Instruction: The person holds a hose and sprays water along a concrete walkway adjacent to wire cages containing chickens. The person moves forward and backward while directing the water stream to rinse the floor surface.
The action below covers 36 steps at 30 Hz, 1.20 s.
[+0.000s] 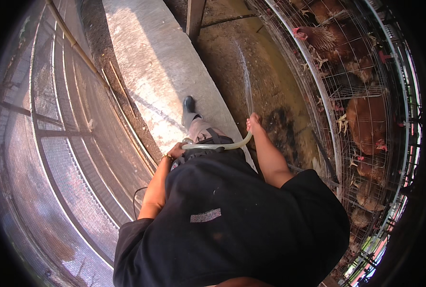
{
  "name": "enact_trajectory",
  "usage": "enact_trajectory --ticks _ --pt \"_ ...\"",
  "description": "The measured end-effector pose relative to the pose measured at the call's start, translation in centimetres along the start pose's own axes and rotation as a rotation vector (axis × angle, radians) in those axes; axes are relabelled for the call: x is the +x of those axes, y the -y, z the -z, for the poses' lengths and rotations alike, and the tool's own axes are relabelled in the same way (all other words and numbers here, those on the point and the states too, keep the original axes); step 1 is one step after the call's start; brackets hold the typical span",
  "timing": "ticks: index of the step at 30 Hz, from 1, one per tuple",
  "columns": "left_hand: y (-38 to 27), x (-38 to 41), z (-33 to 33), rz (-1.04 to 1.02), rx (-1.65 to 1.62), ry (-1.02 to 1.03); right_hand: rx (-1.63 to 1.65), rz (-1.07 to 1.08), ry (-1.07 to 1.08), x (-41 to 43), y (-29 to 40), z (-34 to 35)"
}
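Note:
A pale, clear braided hose (230, 146) runs across the front of my waist from one hand to the other. My right hand (254, 122) is closed around its outlet end, over the dirt floor beside the walkway. A thin jet of water (247, 80) leaves that end and reaches away over the wet ground. Near my left hip, my left hand (177, 150) grips the hose where it bends in a loop; the fingers are partly hidden. One rubber boot (189, 106) stands on the concrete.
The sunlit concrete walkway (177, 61) runs ahead, with a wooden post (195, 18) at its right edge. Wire cages (356, 82) with several brown hens (367, 120) line the right side. Mesh netting (73, 172) and a bamboo pole (73, 41) stand on the left.

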<state>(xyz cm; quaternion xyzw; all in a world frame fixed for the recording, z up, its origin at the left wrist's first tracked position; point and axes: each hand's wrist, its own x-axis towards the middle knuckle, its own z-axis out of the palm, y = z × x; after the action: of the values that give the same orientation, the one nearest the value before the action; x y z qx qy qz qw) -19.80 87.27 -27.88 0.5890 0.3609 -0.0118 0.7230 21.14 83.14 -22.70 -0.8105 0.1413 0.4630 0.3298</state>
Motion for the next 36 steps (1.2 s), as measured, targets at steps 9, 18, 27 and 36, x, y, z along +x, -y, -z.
enact_trajectory --ticks 9,18,27,36 --pt "2.4 0.6 1.8 -0.036 -0.038 -0.057 0.105 -0.012 0.035 -1.3 3.1 -4.2" --pt "-2.5 0.4 3.3 0.063 0.037 -0.124 -0.081 -0.047 0.129 1.0 7.1 -8.1" --pt "-2.2 4.2 8.9 0.062 -0.154 -0.036 -0.218 0.033 0.009 1.0 15.0 -15.6" --pt "-4.4 7.8 17.5 0.122 -0.087 -0.061 -0.286 -0.002 0.076 5.0 22.2 -22.6"
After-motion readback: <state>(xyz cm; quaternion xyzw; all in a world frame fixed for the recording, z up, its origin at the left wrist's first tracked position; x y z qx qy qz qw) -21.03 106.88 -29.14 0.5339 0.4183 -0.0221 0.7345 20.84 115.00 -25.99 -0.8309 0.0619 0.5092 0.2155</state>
